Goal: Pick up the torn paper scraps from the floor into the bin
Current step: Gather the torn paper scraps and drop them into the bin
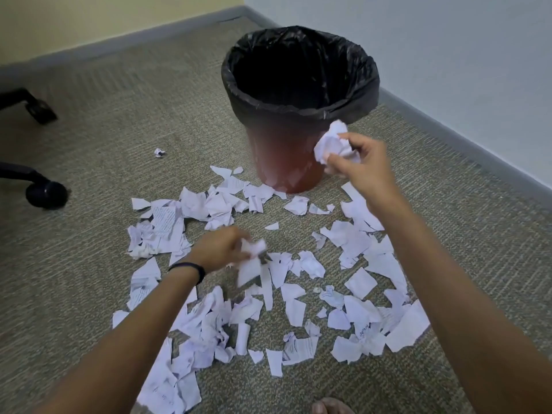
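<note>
A red bin (286,156) with a black liner stands on the carpet near the room's corner, its mouth open and dark. Several white torn paper scraps (298,306) are strewn over the floor in front of it. My right hand (363,167) is raised beside the bin's right side, below its rim, and grips a crumpled wad of paper (331,144). My left hand (219,249) is low over the middle of the pile and holds a small bunch of scraps (254,255), some hanging down; it is motion-blurred.
Black chair legs with casters (44,194) stand at the left edge. One small crumpled scrap (159,152) lies apart, left of the bin. Walls with grey baseboard (448,135) run behind and to the right. A bare toe (327,407) shows at the bottom.
</note>
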Available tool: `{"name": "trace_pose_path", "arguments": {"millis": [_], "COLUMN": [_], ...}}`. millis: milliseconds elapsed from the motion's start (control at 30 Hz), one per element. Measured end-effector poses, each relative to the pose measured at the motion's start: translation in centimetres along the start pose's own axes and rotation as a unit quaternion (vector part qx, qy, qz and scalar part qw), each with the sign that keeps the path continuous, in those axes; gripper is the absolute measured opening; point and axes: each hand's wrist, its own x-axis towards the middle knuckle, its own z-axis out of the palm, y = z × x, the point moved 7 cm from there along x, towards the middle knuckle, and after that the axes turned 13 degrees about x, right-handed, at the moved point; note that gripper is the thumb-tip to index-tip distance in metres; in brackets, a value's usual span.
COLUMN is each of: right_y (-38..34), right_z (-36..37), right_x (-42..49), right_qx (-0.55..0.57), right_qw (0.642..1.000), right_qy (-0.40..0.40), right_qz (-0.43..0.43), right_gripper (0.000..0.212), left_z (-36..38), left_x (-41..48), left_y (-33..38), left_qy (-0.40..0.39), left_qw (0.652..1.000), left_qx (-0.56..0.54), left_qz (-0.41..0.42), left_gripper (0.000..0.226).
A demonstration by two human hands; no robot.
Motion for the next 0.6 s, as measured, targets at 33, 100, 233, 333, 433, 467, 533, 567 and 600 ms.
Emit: {"name": "trace_pose_path", "arguments": {"millis": [33, 100, 233, 333, 433, 467, 533, 567, 600], "right_y": [-1.0, -2.8, -5.8, -6.4, -4.3, -3.7, -3.1, -3.2, -3.4], "right_z": [-0.4, -1.0, -0.6, 1.5, 3.7, 3.8, 3.7, 3.5, 3.2], "right_x": [0.4, 1.3, 3.8, 6.4, 8.6, 8.8, 8.6, 8.2, 7.7], "right_qx": [0.014, 0.031, 0.018, -0.119, -0.291, -0.322, -0.351, -0.351, -0.342], "right_qw": [0.999, 0.996, 0.983, 0.968, 0.941, 0.934, 0.927, 0.926, 0.928], "right_qy": [0.023, 0.07, 0.111, 0.067, -0.02, -0.031, -0.037, -0.035, -0.027], "right_qz": [-0.017, -0.051, -0.145, -0.21, -0.172, -0.149, -0.124, -0.132, -0.148], "right_gripper": [0.029, 0.028, 0.021, 0.03, 0.057, 0.06, 0.062, 0.062, 0.062], "left_z": [-2.2, -6.9, -15.8, -20.3, -21.8, -21.8, -21.7, -21.7, -21.6], "left_x": [0.2, 0.7, 1.2, 2.5, 5.1, 5.7, 6.1, 6.0, 5.7], "left_y": [0.1, 0.7, 3.2, 4.5, 5.9, 6.5, 7.1, 7.1, 7.2], "left_qy": [0.055, 0.162, 0.324, 0.373, 0.274, 0.233, 0.212, 0.226, 0.244], "left_qw": [0.993, 0.944, 0.847, 0.815, 0.853, 0.878, 0.913, 0.917, 0.915], "left_qx": [-0.104, -0.285, -0.421, -0.443, -0.443, -0.416, -0.343, -0.322, -0.312], "left_qz": [-0.026, -0.044, -0.007, 0.003, 0.041, 0.048, 0.057, 0.065, 0.073], "left_gripper": [0.028, 0.025, 0.008, 0.002, 0.054, 0.069, 0.08, 0.08, 0.078]}}
